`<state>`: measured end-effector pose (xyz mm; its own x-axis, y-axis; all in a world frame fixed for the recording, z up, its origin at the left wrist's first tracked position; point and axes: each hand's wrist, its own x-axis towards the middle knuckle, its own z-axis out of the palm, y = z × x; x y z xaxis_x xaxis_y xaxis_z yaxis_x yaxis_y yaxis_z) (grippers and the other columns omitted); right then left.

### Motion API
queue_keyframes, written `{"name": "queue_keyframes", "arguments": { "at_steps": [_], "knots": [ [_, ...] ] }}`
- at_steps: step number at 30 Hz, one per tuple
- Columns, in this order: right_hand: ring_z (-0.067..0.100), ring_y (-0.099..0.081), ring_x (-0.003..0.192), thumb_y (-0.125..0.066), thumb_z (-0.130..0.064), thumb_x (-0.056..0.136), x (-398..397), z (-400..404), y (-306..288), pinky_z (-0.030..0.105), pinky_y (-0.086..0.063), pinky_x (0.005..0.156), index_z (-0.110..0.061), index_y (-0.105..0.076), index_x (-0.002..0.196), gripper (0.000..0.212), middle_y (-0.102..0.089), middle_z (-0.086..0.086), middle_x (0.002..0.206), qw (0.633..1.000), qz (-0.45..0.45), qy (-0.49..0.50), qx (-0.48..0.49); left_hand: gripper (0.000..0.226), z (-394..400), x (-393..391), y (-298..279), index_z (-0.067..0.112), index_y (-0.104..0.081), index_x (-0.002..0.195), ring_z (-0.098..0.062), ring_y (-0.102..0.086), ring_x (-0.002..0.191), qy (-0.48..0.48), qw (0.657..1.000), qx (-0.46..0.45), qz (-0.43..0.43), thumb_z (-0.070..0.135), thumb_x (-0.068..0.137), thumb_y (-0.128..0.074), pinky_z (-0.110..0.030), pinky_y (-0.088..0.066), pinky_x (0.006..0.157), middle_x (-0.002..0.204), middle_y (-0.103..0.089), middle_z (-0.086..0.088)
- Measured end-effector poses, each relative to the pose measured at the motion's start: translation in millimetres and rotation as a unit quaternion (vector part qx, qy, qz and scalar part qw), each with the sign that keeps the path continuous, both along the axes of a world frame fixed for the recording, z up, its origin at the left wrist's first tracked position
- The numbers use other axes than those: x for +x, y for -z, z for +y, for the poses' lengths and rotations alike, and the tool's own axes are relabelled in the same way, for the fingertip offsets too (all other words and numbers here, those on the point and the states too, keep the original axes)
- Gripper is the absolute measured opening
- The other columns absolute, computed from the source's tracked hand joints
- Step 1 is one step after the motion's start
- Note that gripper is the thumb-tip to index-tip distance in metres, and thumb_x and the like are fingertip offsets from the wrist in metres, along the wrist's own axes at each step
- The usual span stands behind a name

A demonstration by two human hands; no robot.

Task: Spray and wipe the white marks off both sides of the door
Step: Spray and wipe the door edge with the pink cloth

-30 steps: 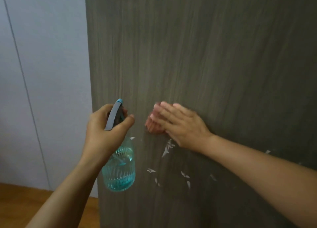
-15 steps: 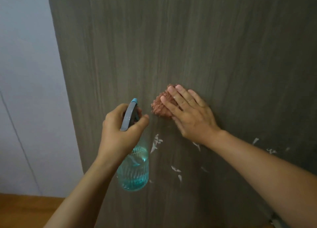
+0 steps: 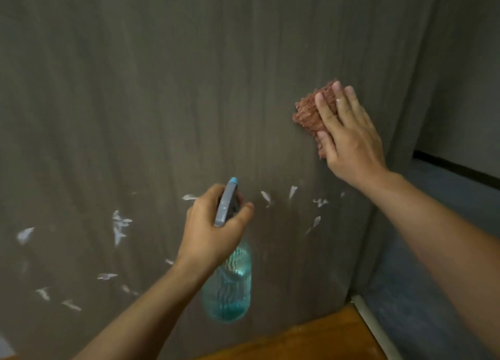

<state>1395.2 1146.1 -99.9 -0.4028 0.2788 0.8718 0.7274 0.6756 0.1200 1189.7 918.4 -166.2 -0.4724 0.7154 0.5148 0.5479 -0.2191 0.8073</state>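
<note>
Flat right hand (image 3: 349, 132) presses nubby pink cloth (image 3: 311, 113) to woodgrain door (image 3: 162, 89); left hand (image 3: 211, 229) grips ribbed spray bottle (image 3: 230, 286)

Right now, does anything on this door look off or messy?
Yes. White marks are smeared across the lower part of the grey door, from the left edge to below the right hand. That hand presses a pink cloth on a clean patch above them. The left hand grips the spray bottle.
</note>
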Motion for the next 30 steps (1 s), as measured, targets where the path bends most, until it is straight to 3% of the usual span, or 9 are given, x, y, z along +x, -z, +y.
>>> {"name": "queue_keyframes", "arguments": {
  "at_steps": [4, 12, 16, 24, 28, 30],
  "knots": [
    [0.032, -0.004, 0.160, -0.052, -0.027, 0.106, 34, 28, 4, 0.042, -0.012, 0.128, -0.024, -0.014, 0.167, 0.072, -0.004, 0.009, 0.174, 1.000, 0.004, -0.010, -0.008, 0.014, 43, 51, 22, 0.021, -0.066, 0.084, -0.006, -0.056, 0.058, 0.027, 0.999, -0.013, -0.024, 0.023, 0.091, -0.077, -0.025, -0.046, 0.056, 0.067, -0.062, 0.008],
    [0.036, -0.008, 0.159, -0.051, -0.040, 0.105, 77, 70, 33, 0.051, -0.023, 0.125, -0.020, -0.018, 0.166, 0.073, -0.009, 0.017, 0.173, 1.000, 0.011, -0.019, 0.020, 0.020, 102, 127, 70, 0.014, -0.060, 0.082, -0.007, -0.048, 0.048, 0.067, 0.995, -0.070, -0.018, 0.017, 0.096, -0.072, -0.019, -0.039, 0.046, 0.061, -0.055, 0.007],
    [0.037, -0.005, 0.160, -0.043, -0.041, 0.107, 78, 78, 41, 0.046, -0.014, 0.128, -0.014, -0.018, 0.165, 0.069, -0.009, 0.020, 0.172, 0.999, 0.028, -0.029, 0.023, 0.019, 116, 140, 88, 0.018, -0.060, 0.081, -0.008, -0.051, 0.051, 0.065, 0.992, -0.104, -0.025, 0.016, 0.095, -0.072, -0.019, -0.040, 0.048, 0.062, -0.055, 0.009],
    [0.046, -0.009, 0.157, -0.037, -0.036, 0.109, 71, 90, 40, 0.051, -0.005, 0.130, -0.002, -0.020, 0.162, 0.065, -0.013, 0.032, 0.167, 0.997, 0.042, -0.052, 0.049, 0.011, 122, 139, 83, 0.020, -0.066, 0.089, -0.013, -0.061, 0.062, 0.074, 0.996, -0.038, -0.013, 0.014, 0.093, -0.073, -0.030, -0.049, 0.054, 0.073, -0.065, 0.003],
    [0.042, -0.006, 0.158, -0.033, -0.040, 0.105, 49, 83, 103, 0.055, -0.011, 0.128, -0.005, -0.025, 0.162, 0.067, -0.014, 0.028, 0.168, 0.992, 0.119, -0.044, 0.013, 0.011, 111, 132, 80, 0.017, -0.065, 0.088, -0.013, -0.050, 0.055, 0.094, 0.995, -0.025, -0.029, 0.013, 0.095, -0.071, -0.033, -0.043, 0.050, 0.066, -0.057, -0.001],
    [0.037, 0.002, 0.159, -0.030, -0.045, 0.105, 41, 73, 158, 0.054, -0.006, 0.128, -0.011, -0.018, 0.164, 0.069, -0.008, 0.022, 0.171, 0.996, 0.079, -0.044, -0.005, 0.011, 105, 127, 79, 0.015, -0.064, 0.088, -0.015, -0.047, 0.054, 0.098, 0.994, -0.023, -0.028, 0.012, 0.095, -0.072, -0.036, -0.041, 0.050, 0.064, -0.054, -0.002]
  ]
}}
